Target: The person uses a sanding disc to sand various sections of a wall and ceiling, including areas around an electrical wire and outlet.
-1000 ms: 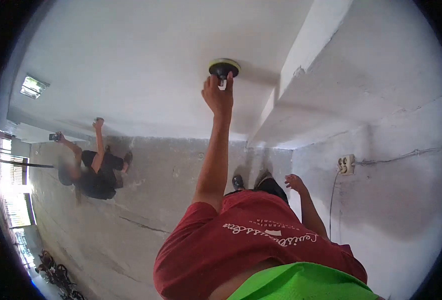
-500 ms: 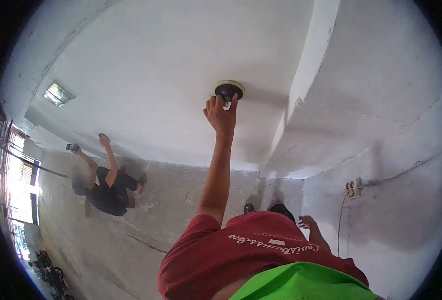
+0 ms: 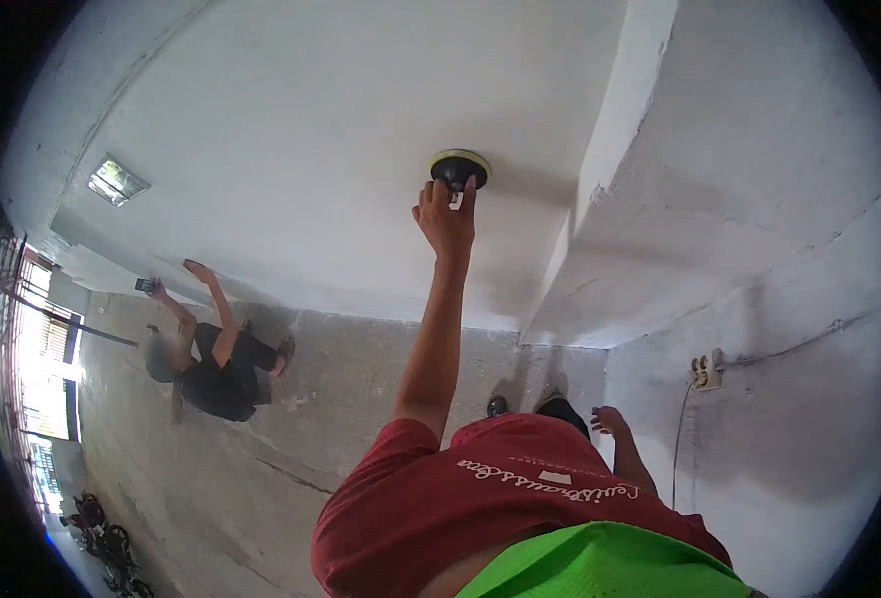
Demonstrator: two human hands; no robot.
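At far left are one bright barred window [image 3: 50, 359] and, below it, a cluster of dark red and black parts [image 3: 112, 543], too small to count. Next, one shiny rectangular panel [image 3: 118, 180] shows on the pale plastered wall [image 3: 341, 130]. One co-worker in dark clothes [image 3: 223, 384] has one hand raised to the wall and a small dark boxy object [image 3: 147, 286] in the other.

Near the middle, the left hand [image 3: 447, 221] has its grip partly closed, fingers and thumb around the back of one round black pad with a yellow-green rim [image 3: 459, 171]; the pad lies against the wall. Below are one red T-shirt with white lettering [image 3: 490, 498], one bright green cloth [image 3: 600, 563] and two dark-shod feet. The right hand [image 3: 610, 421] hangs open, loosely curled, with nothing visible in it, near the black trousers [image 3: 564, 415]. At right, one cream socket box with two outlets [image 3: 707, 370] has one cable going down and one going right.
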